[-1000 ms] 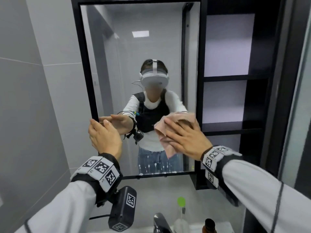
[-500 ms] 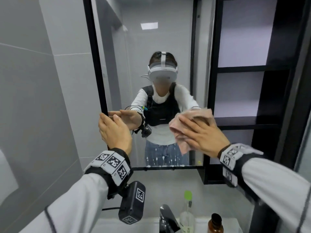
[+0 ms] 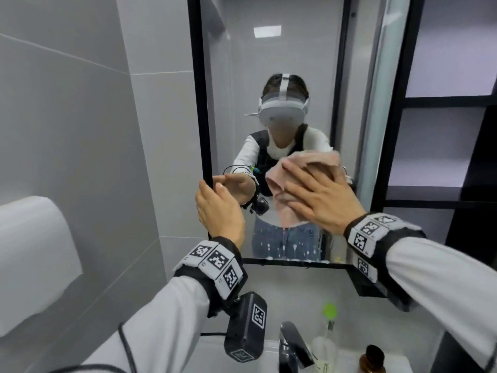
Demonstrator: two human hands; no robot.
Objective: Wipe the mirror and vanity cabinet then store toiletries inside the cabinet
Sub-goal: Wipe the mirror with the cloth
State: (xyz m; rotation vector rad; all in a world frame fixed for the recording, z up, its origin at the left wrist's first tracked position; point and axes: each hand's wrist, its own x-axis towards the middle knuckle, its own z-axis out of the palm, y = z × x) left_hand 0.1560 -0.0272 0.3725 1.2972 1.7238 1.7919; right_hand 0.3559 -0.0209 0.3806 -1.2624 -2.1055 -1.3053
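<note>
Through the head camera I am looking at the mirror (image 3: 269,63), which is hanging straight ahead in its black frame, with the cabinet (image 3: 443,196) and its open shelves standing just to its right. The left hand (image 3: 219,211) is gripping the mirror's left edge low down, its fingers held close together and curling round the frame while the thumb is lying on the glass side. The right hand (image 3: 322,200) is pressing a pink cloth (image 3: 309,165) flat against the lower right part of the glass, fingers straight and spread wide over the bunched fabric. Droplets (image 3: 282,249) are clinging along the bottom strip of the mirror. Near me, below the mirror, a tap (image 3: 291,343) is standing at the basin (image 3: 347,356), with a green-capped bottle (image 3: 326,343) just to its right and a brown bottle (image 3: 372,359) further right. A white dispenser (image 3: 32,254) is hanging on the left wall.
</note>
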